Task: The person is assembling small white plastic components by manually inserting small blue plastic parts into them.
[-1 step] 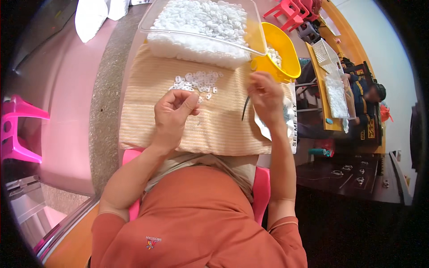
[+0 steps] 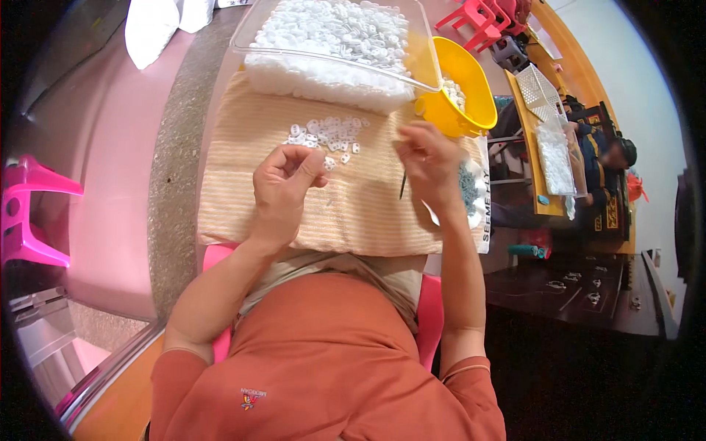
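Observation:
My left hand is closed in a pinch over the cloth, with a small white plastic piece at its fingertips. Just beyond it lies a loose pile of similar white pieces, each with holes. To the right, my right hand is raised with its fingers curled together, blurred at the tips. A thin dark stick-like tool slants down from under those fingers; its upper end is hidden. Beside the right wrist, partly covered by it, is a white holder with small grey-blue bits.
A large clear bin full of white pieces stands at the back of the striped cloth. Right of it is a yellow tub with more pieces. A pink stool is at left; another person sits at a far-right table.
My right hand has shifted slightly left, toward my left hand, and the dark tool has moved slightly with it. My left hand holds nearly the same place.

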Tool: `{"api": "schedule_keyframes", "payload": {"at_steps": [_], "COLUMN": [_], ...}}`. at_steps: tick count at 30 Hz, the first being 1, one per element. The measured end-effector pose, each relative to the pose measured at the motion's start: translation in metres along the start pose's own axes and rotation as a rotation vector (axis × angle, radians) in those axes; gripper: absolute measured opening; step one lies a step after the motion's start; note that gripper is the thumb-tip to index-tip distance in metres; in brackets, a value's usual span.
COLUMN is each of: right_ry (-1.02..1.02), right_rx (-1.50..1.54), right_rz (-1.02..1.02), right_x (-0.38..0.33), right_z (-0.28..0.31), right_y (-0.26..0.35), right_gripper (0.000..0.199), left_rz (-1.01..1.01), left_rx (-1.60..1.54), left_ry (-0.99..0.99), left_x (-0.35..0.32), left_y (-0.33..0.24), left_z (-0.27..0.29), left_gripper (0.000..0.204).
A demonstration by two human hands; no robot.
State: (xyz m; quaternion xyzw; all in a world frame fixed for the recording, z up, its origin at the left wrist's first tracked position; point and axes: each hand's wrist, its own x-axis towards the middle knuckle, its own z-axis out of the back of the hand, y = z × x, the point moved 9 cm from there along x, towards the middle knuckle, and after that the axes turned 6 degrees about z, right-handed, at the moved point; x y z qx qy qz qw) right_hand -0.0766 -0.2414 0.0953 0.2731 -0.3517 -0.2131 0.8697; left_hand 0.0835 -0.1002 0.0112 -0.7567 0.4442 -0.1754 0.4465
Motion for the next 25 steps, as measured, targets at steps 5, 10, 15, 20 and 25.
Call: {"api": "schedule_keyframes", "payload": {"at_steps": [5,10,15,20,25], "right_ry": [0.143,0.224,0.273,0.328,0.503], "right_rx": [-0.001,-0.041,-0.063,-0.079,-0.217], "right_rz": [-0.016,0.030,0.035,0.065,0.066], "right_x": [-0.004,-0.003,0.003,0.007,0.008], "right_z": [-0.051,-0.072,-0.086,-0.105,-0.132], "right_y": [0.010,0.023,0.030,0.038,0.046], "right_gripper": [0.016,0.016,0.016,0.016,0.022], "left_rz": [-0.067,-0.113,-0.137,-0.142,-0.142], "left_rx": [-0.071,-0.122,-0.170,-0.193,-0.196], "left_ry": [-0.154,-0.216,-0.269,-0.276,-0.293], "left_x": [0.008,0.014,0.017,0.021,0.021], "left_y": [-0.015,-0.027,-0.029,-0.026,-0.027], "left_z": [0.020,0.032,0.043,0.048,0.052], "left_gripper": [0.015,0.018,0.023,0.025,0.029]}}
